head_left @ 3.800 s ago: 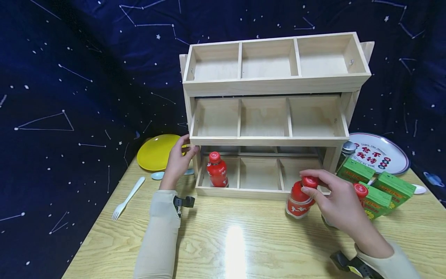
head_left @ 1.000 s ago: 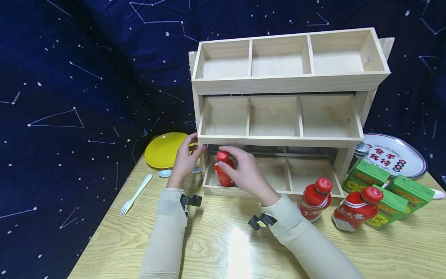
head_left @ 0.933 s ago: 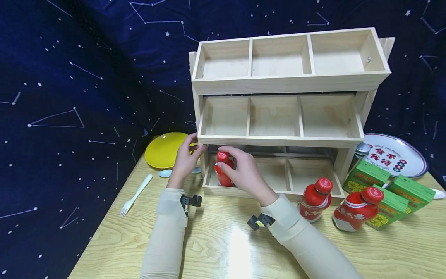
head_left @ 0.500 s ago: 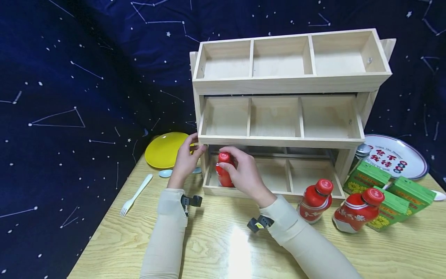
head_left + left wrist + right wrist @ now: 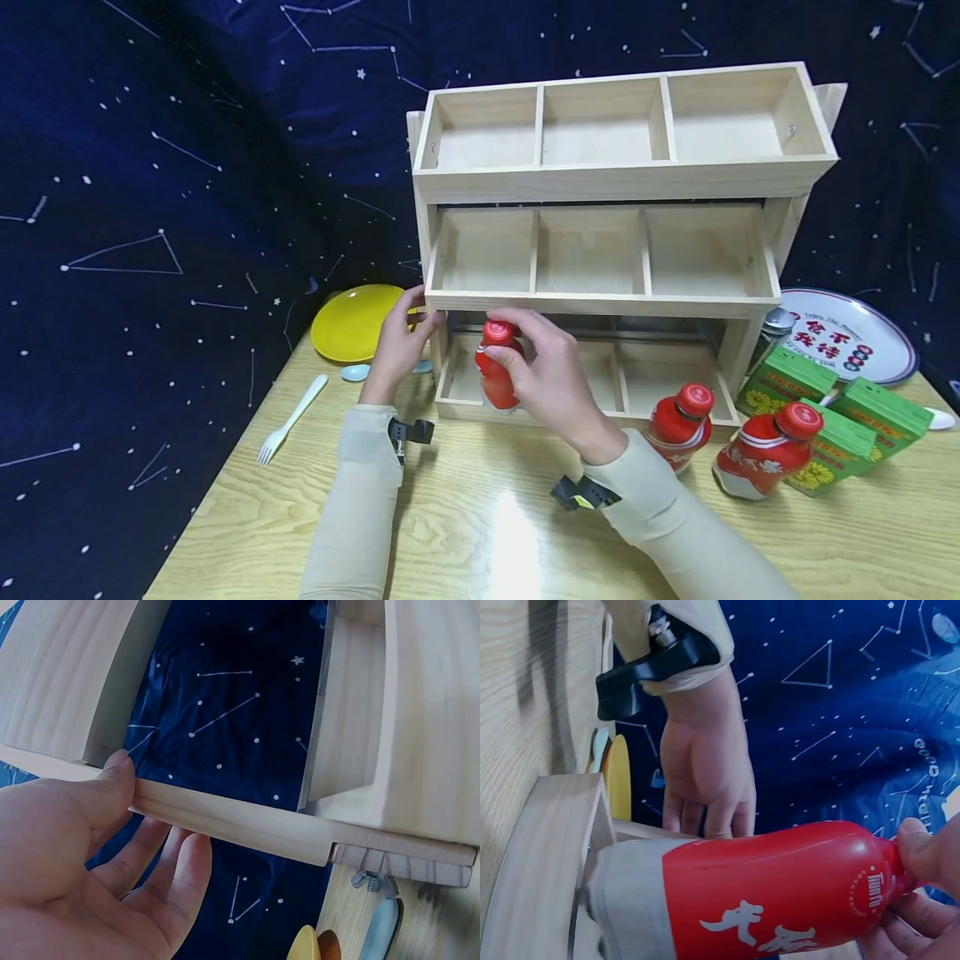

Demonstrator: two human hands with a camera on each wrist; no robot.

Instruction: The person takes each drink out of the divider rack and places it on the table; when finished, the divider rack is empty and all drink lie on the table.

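Note:
My right hand (image 5: pixel 558 379) pinches a red bottle (image 5: pixel 493 382) by its neck, just below the red cap. The bottle tilts a little over the lower left compartment of a three-tier wooden rack (image 5: pixel 630 182). In the right wrist view the grey-white base of that bottle (image 5: pixel 765 889) shows beside the rack's front board. My left hand (image 5: pixel 396 348) grips the rack's left side post (image 5: pixel 232 825), thumb on one side and fingers on the other. Two more red bottles, one upright (image 5: pixel 678 425) and one leaning (image 5: pixel 765 454), stand right of my right forearm.
Several green cartons (image 5: pixel 840 433) cluster at the right, before a white plate (image 5: pixel 892 350) and a jar with a metal lid (image 5: pixel 780 321). At the left lie a yellow plate (image 5: pixel 352 329), a pale blue spoon (image 5: pixel 355 372) and a white fork (image 5: pixel 292 421).
My right hand has gone from a right-hand bottle to the one in the lower left compartment. Over the last half second that bottle has come up and rightward. My left hand keeps its grip.

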